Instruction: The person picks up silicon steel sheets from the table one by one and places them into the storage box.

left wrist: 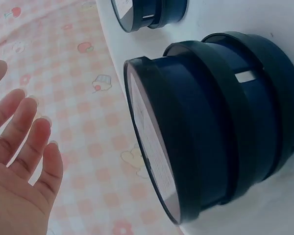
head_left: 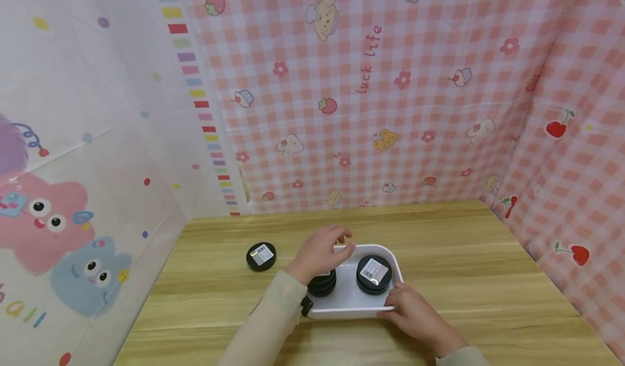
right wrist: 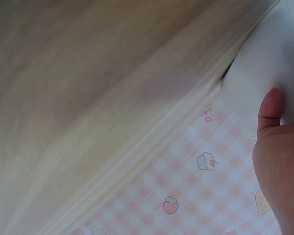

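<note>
A white tray (head_left: 346, 299) with rounded corners holds two stacks of flat, round black containers with white labels on top. My left hand (head_left: 319, 252) hovers over the left stack (head_left: 322, 286), partly hiding it. In the left wrist view its fingers (left wrist: 33, 142) are loosely bent and apart from the stacked containers (left wrist: 210, 127), with nothing held. At the tray's front right corner my right hand (head_left: 412, 314) grips the wall between thumb and fingers. The right stack (head_left: 373, 274) stands near that hand. In the right wrist view, a digit (right wrist: 270, 110) lies against the tray's white side (right wrist: 250, 73).
A single round black container (head_left: 261, 256) with a white label lies on the wooden table (head_left: 464, 246), left of the tray. Patterned cloth (head_left: 356, 138) hangs behind the table and along both sides. A small black object (head_left: 306, 305) shows by the left wrist.
</note>
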Tool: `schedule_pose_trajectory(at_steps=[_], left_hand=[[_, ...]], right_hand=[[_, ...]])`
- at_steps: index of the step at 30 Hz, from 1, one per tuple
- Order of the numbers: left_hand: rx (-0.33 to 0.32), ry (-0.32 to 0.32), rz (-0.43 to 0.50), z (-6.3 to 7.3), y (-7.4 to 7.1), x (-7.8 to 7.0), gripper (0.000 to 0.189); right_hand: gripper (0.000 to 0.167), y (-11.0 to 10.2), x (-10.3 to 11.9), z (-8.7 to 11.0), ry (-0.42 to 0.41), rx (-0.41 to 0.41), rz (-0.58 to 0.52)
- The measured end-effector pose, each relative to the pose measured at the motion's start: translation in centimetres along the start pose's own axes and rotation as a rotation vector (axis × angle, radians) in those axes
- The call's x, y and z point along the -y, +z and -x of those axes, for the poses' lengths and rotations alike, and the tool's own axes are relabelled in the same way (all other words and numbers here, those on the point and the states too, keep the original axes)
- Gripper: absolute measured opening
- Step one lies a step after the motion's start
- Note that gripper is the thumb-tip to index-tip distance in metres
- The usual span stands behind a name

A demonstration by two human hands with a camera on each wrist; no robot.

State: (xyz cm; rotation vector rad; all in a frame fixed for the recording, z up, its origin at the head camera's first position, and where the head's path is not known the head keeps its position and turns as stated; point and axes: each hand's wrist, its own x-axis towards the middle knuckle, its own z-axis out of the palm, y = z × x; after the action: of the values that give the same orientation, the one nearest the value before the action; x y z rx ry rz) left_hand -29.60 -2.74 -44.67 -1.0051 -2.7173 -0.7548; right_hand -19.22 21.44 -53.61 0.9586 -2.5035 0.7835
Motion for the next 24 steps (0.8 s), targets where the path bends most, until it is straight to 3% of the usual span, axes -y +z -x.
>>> schedule_pose_trajectory(at_steps=[6, 14, 24], left_hand=[[-0.052, -0.032, 0.032, 1.0, -0.4, 0.5, 0.027], [-0.147, -0.011, 0.032, 2.6, -0.6, 1.1, 0.023], [-0.22, -0.069, 0.003, 4.5, -0.4, 2.3, 0.023]], right_hand=[[0.022, 0.1, 0.0, 0.1, -0.01, -0.019, 0.018], [0.021, 0.2, -0.1, 0.2, -0.022, -0.025, 0.031], [0.02, 0.2, 0.0, 0.0, -0.014, -0.016, 0.022]])
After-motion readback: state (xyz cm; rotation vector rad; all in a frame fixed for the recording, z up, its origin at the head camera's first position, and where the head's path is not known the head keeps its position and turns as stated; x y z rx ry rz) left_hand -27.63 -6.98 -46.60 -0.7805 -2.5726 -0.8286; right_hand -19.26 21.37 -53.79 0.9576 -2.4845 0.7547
